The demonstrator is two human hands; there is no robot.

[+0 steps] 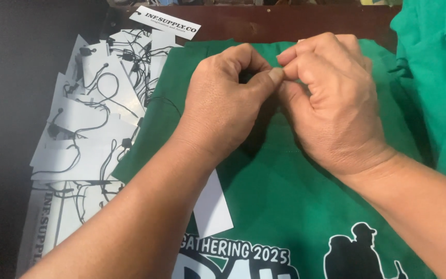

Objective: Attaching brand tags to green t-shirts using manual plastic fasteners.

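Head view. My left hand (223, 98) and right hand (331, 98) meet fingertip to fingertip over the neckline of a green shirt (285, 196) lying flat on the table; both pinch something too small to make out. A white tag (211, 204) lies on the cloth by my left wrist. Spare tags with black strings (94, 119) are fanned out at left. The shirt looks soft and limp, best pinched at the collar.
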